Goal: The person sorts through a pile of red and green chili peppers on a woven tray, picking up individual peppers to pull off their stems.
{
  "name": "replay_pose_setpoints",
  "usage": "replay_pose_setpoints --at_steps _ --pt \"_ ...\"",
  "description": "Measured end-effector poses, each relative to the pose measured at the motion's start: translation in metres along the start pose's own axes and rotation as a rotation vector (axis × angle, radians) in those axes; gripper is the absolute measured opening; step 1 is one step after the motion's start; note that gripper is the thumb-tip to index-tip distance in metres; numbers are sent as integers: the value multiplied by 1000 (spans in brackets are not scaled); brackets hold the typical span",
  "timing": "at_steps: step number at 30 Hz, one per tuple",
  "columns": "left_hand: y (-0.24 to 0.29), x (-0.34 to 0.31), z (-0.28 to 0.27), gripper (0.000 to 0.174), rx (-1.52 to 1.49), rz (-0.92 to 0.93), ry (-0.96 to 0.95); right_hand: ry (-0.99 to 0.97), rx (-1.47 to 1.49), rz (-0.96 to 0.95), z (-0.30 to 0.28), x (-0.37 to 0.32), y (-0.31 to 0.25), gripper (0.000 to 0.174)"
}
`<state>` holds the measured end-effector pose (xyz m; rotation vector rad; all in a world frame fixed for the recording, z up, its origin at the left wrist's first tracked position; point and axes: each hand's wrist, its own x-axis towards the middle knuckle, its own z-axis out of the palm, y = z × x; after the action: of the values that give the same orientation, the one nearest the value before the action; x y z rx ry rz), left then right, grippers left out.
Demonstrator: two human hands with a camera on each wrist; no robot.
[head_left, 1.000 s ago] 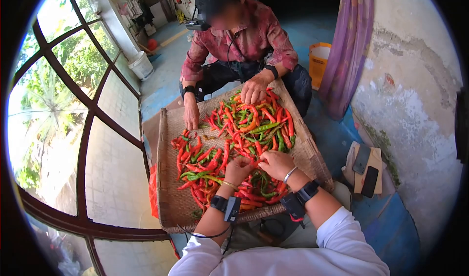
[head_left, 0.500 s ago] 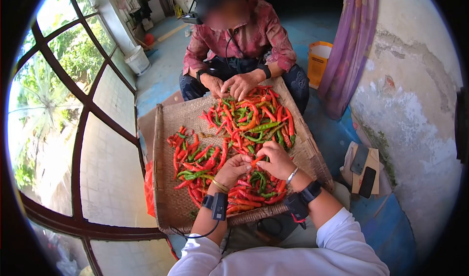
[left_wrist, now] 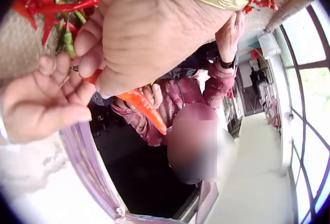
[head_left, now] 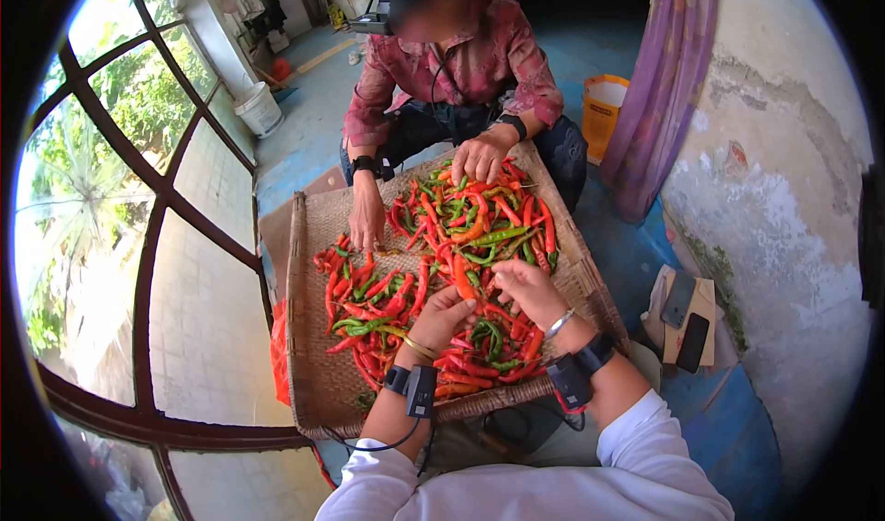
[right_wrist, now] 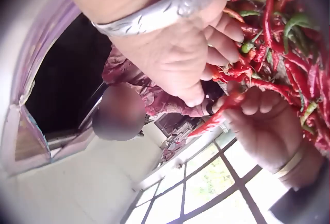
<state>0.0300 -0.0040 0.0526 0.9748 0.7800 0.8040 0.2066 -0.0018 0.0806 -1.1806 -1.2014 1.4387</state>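
My left hand (head_left: 442, 320) pinches the thick end of an orange-red pepper (head_left: 463, 278) between thumb and fingers, above a heap of red and green peppers (head_left: 387, 300). In the left wrist view the pepper (left_wrist: 148, 112) juts out past the thumb. Just right of it my right hand (head_left: 536, 301) has its thumb apart from loosely bent fingers. The right wrist view shows nothing gripped in this right hand (right_wrist: 172, 62), with the left hand (right_wrist: 268, 126) and its pepper (right_wrist: 219, 113) close by. Whether the right fingertips touch the stem end is unclear.
The peppers lie in a woven tray (head_left: 323, 401). Opposite, a person in a red patterned shirt (head_left: 461, 69) has both hands at the peppers. Two phones (head_left: 693, 343) lie on a box at the right; a window (head_left: 207, 323) stands at the left.
My right hand has moved slightly right and its fingers have parted from the left hand. The pepper in my left hand now points away from me. The other person's hands have separated.
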Motion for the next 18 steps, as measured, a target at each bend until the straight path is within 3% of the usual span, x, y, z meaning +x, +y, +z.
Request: replay_pose_setpoints --at_steps 1,2,4,8,10,12,14,15,16,18 --pt "0 1 0 11 -215 68 77 -68 -180 -177 4 5 14 27" --pt "0 1 1 11 -212 64 78 -151 -266 -208 7 1 20 23" --pt "1 2 4 11 -330 93 68 -382 -403 95 11 -6 5 18" --pt "-2 4 -9 16 -440 75 84 -309 -305 -15 9 -4 6 15" --pt "1 7 -27 23 -533 275 49 -259 -267 -14 6 -3 6 15" --pt "26 4 -26 35 -1131 491 321 -138 -119 13 5 -2 7 17" --pt "29 2 -34 48 -871 615 504 -108 -89 49 3 -1 0 17" --pt "23 4 -37 53 -734 559 506 -35 54 75 1 1 1 16" --pt "12 8 -38 42 -504 500 449 39 196 103 -1 2 3 15" --pt "-10 22 -30 28 97 326 507 87 397 134 -9 4 5 13"
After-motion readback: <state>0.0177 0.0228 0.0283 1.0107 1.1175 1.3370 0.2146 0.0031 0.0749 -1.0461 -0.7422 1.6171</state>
